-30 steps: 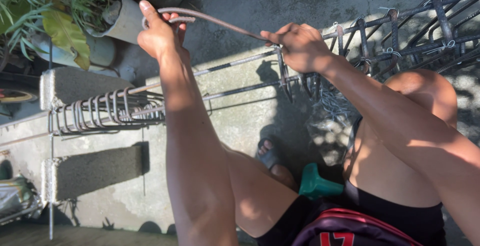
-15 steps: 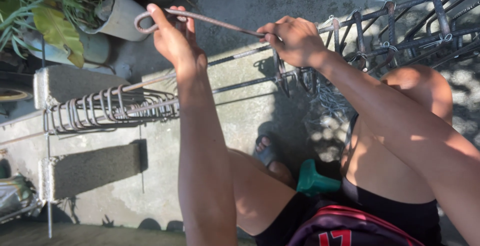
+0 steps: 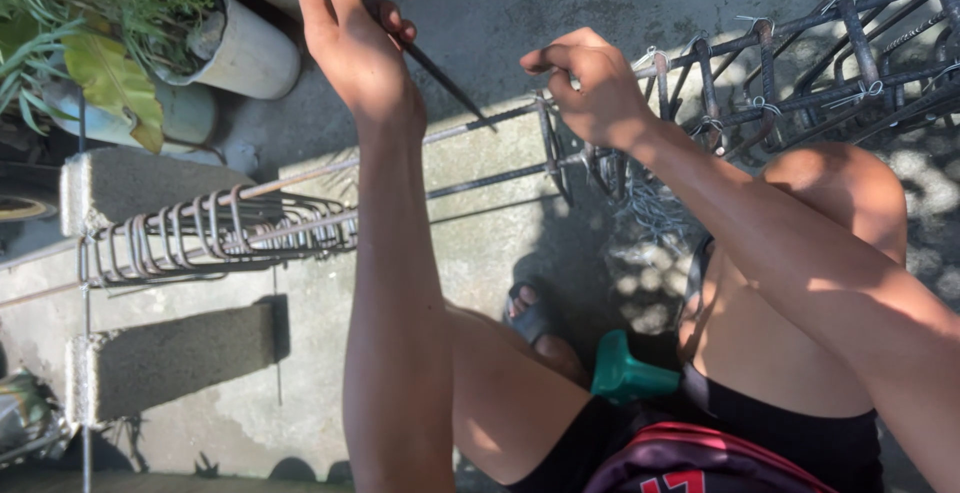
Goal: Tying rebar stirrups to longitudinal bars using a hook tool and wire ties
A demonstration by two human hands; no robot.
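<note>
Teal stool (image 3: 625, 373), grey concrete blocks (image 3: 165, 358), rusty-brown stirrups (image 3: 215, 228).

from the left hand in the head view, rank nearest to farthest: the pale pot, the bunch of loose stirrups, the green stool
1. pale pot, just left of the left hand, by the plants.
2. bunch of loose stirrups, lower left, on the long bars.
3. green stool, bottom centre, under the person.

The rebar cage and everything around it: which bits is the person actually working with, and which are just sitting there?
In use:
- left hand, gripping a thin metal rod
- right hand, at the rebar cage
- loose stirrups on the long bars

Lying about:
- potted plants
- concrete blocks
- green stool
</note>
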